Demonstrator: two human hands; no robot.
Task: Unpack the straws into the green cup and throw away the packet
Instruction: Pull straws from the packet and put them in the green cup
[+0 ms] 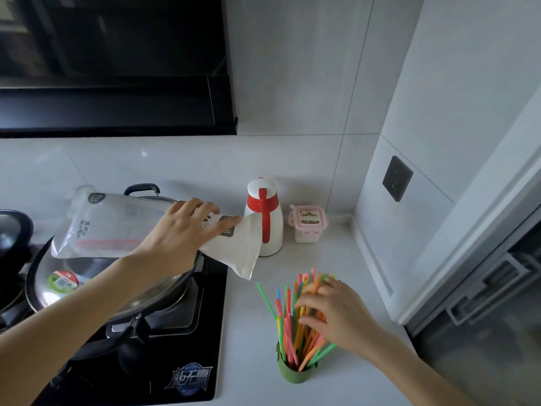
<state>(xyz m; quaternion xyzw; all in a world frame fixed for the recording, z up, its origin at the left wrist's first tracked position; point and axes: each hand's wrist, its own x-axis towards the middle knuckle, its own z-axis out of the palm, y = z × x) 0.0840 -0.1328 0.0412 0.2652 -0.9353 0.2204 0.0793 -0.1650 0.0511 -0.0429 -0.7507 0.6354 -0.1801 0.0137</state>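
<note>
Left hand [187, 230] grips packet [117, 224] over pan [87, 268]; red straw [108, 243] seems left inside | right hand [330, 312] loose, fingers resting on straws [292, 317] in cup [295, 373] | risk: push tips top-heavy cup; splayed straws spill

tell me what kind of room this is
Most likely a home kitchen: a gas hob with a lidded pan on it, a black hood above, and a white jug on the counter.

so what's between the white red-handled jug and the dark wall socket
A small pink lidded plastic box, on the pale counter beside the white red-handled jug; head view.
</note>
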